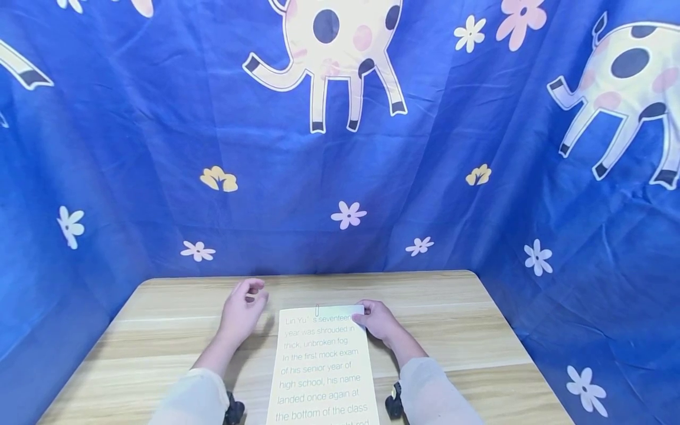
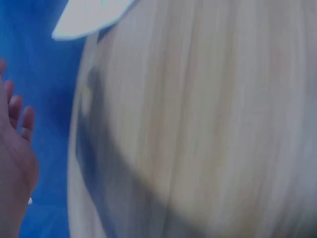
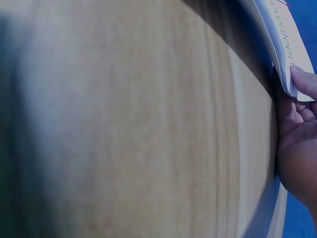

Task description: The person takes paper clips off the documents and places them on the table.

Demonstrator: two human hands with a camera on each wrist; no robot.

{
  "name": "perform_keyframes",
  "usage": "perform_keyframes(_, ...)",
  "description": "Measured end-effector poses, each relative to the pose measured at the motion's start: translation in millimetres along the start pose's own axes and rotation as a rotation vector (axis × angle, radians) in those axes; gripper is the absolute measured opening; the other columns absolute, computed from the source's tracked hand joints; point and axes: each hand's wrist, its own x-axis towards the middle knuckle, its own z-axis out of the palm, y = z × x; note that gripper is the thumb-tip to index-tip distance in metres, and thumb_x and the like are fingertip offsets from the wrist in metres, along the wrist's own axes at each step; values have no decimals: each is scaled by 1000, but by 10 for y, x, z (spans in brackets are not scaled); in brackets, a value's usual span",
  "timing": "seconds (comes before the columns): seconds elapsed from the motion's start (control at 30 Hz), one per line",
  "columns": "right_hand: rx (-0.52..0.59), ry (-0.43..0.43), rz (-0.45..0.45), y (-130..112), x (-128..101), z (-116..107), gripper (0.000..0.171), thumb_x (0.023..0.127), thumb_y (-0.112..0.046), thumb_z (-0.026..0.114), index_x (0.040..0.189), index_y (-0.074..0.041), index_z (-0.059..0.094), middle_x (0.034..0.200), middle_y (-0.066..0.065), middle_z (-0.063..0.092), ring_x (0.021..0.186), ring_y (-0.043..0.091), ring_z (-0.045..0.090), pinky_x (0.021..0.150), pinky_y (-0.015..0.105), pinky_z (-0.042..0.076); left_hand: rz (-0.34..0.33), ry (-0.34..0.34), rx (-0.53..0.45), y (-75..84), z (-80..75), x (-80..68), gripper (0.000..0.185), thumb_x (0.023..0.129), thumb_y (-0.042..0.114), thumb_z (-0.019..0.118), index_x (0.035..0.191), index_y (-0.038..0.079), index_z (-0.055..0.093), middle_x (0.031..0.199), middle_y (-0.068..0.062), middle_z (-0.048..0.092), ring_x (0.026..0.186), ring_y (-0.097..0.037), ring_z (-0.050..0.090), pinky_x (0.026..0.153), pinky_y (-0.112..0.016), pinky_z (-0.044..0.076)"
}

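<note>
A stack of printed paper sheets (image 1: 323,363) lies lengthwise in the middle of the wooden table (image 1: 159,330), with a paper clip (image 1: 317,310) on its far edge. My right hand (image 1: 378,319) pinches the sheets' far right corner (image 3: 290,74), thumb on top. Left of the sheets, my left hand (image 1: 241,310) hovers just above the table with fingers loosely curled, holding nothing. The left wrist view shows blurred table surface (image 2: 198,124), a white paper corner (image 2: 84,17) and the fingers (image 2: 20,124) of that hand.
A blue cloth (image 1: 159,147) with cartoon animals and flowers hangs behind and on both sides of the table. Black wrist camera straps (image 1: 394,402) sit at my sleeves. Bare table lies to the left and right of the sheets.
</note>
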Motion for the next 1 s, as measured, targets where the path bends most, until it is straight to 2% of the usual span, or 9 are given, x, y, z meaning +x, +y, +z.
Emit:
perform_keyframes(0.1,2,-2,-2,12,1,-8,15,100,-6,73,114,-2,75,101,10,81,81,10,70,75,25,58,93,-55,47,117,135,-37,30,102,16,73,130,8,67,126,-14,70,114,-32,66,101,-52,59)
perform_keyframes(0.2,-6,-1,-4,22,8,-15,15,100,-6,73,114,-3,76,100,9,81,80,10,70,74,25,58,157,-121,86,233,265,-73,37,98,19,79,132,10,68,129,-11,71,120,-34,66,105,-56,57)
perform_keyframes(0.33,-11,1,-3,26,16,-28,15,100,-7,74,114,-4,76,98,7,80,80,10,69,74,24,57,220,-185,133,361,424,-115,42,94,20,83,134,13,69,131,-6,74,130,-32,62,116,-58,47)
perform_keyframes(0.5,-12,-2,3,30,28,-36,15,100,-7,73,115,-4,76,98,6,81,80,10,69,74,24,57,267,-235,206,455,588,-146,40,94,22,84,131,15,72,130,-2,77,129,-29,60,118,-54,37)
perform_keyframes(0.6,-19,-2,1,28,33,-38,16,101,-7,74,116,-4,76,98,6,81,80,10,69,74,24,57,267,-270,248,479,654,-160,43,95,25,83,135,14,71,132,-3,77,130,-29,61,121,-55,35)
perform_keyframes(0.7,-17,0,3,27,36,-37,16,101,-7,73,116,-5,76,100,7,81,81,10,70,75,25,57,240,-294,263,480,700,-177,45,96,26,82,138,14,70,135,-4,76,133,-31,62,124,-58,33)
perform_keyframes(0.87,-22,1,-4,33,34,-30,16,101,-7,73,116,-4,76,101,8,82,82,11,70,76,24,57,143,-284,196,441,766,-205,44,96,26,82,138,18,72,131,-1,78,134,-33,62,117,-57,33)
perform_keyframes(1.0,-28,-3,-15,36,29,-31,15,100,-7,74,115,-4,76,101,9,82,81,10,70,75,25,58,78,-282,121,409,807,-224,41,97,23,81,138,20,72,124,1,81,129,-32,64,114,-55,30)
